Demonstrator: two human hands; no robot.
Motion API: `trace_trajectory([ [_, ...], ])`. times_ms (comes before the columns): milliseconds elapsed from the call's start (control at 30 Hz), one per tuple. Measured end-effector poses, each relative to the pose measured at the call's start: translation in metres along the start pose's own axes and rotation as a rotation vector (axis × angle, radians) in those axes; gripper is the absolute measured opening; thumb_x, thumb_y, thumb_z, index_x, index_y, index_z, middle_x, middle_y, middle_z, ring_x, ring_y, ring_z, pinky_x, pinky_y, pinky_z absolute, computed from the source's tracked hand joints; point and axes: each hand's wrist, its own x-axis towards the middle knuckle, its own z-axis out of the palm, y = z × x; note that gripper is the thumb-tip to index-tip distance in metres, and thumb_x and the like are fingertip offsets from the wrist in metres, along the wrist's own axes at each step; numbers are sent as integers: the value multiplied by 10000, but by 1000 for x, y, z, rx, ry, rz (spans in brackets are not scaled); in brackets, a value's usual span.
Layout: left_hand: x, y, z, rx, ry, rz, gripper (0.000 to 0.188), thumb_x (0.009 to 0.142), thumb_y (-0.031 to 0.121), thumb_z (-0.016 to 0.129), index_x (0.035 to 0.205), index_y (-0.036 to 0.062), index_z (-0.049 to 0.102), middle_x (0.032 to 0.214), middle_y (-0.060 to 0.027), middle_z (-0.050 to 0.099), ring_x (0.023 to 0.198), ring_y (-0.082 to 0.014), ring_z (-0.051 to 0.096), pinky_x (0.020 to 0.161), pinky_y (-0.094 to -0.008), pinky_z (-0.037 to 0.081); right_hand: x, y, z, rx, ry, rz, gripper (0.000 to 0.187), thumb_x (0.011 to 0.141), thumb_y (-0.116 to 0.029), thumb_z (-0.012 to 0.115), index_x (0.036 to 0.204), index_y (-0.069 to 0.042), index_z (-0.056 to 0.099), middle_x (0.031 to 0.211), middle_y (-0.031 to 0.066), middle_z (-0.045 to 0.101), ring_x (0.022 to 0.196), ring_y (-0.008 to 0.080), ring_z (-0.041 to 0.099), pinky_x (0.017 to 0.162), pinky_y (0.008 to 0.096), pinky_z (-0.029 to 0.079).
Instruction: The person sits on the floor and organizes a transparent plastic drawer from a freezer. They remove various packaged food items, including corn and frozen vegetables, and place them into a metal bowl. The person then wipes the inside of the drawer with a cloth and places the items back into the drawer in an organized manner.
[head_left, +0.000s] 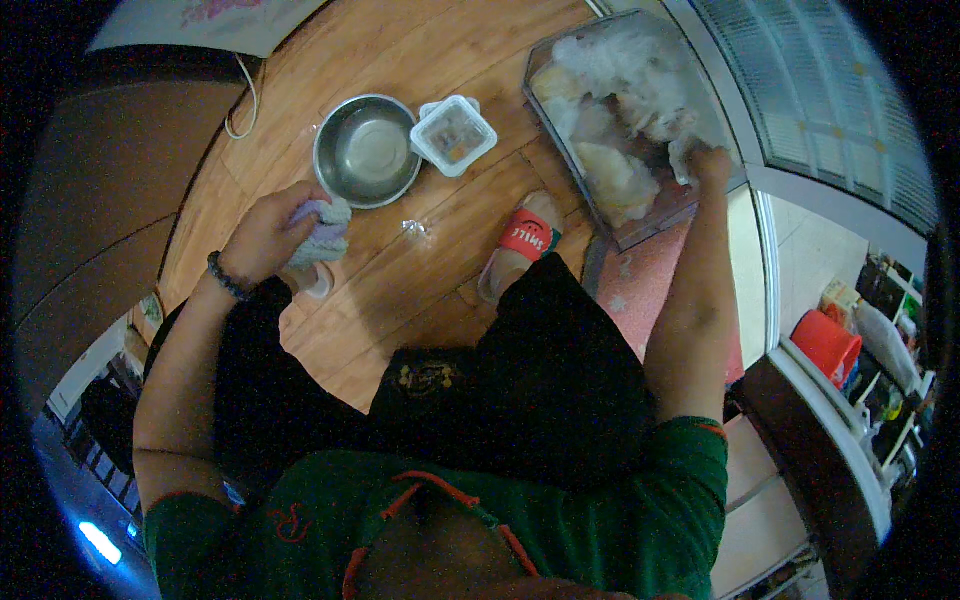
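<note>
My left hand [270,235] is closed round a folded lavender and pale green cloth [322,230], held just below a round steel basin [365,150]. A little water seems to lie in the basin. My right hand [710,168] reaches to the right side of a see-through grey plastic bin [612,232]. Its fingers pinch a whitish crumpled piece [682,162], whose kind I cannot make out. Inside the bin lie fluffy white stuff [620,60] and yellowish lumps [615,180], blurred by the plastic.
White-rimmed clear food boxes [455,135] are stacked against the basin. My slippered feet [525,235] rest on the wooden floor [420,285]. A pink mat [650,285] lies below the bin. A framed glass door [830,90] stands at the right, with a red container [826,345] beyond.
</note>
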Motion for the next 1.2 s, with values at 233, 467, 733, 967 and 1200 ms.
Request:
trace_trajectory([
  [233,2,0,2,-14,0,-28,192,846,36,494,1036,45,524,878,-104,615,822,-191,600,740,-307,473,-4,-15,-30,911,-556,338,327,724,-214,654,963,7,627,792,119,614,691,241,588,580,359,483],
  [467,15,2,10,-174,-73,-136,201,859,39,479,1051,27,537,941,-71,597,872,-179,576,791,-295,461,13,19,0,1318,-920,554,392,760,-236,675,1073,-16,588,883,120,620,742,249,606,579,363,492],
  [733,26,17,9,3,-8,36,207,841,38,513,1046,38,539,907,-91,612,840,-174,586,760,-298,470,12,6,10,1208,-649,608,412,785,-340,658,1054,-37,584,949,115,617,821,272,605,599,407,502],
  [967,19,6,13,-71,-4,-28,210,840,28,517,1050,32,534,922,-79,602,863,-155,571,774,-286,458,-24,-39,-31,1318,-756,695,364,787,-268,662,1043,-20,588,937,111,621,802,244,600,608,391,504],
  [1200,13,20,22,-110,-34,-25,218,843,25,513,1062,28,521,930,-79,600,884,-151,568,791,-284,454,-61,-55,-40,1464,-790,478,344,720,-252,672,982,-35,618,904,100,627,762,228,600,600,339,499],
])
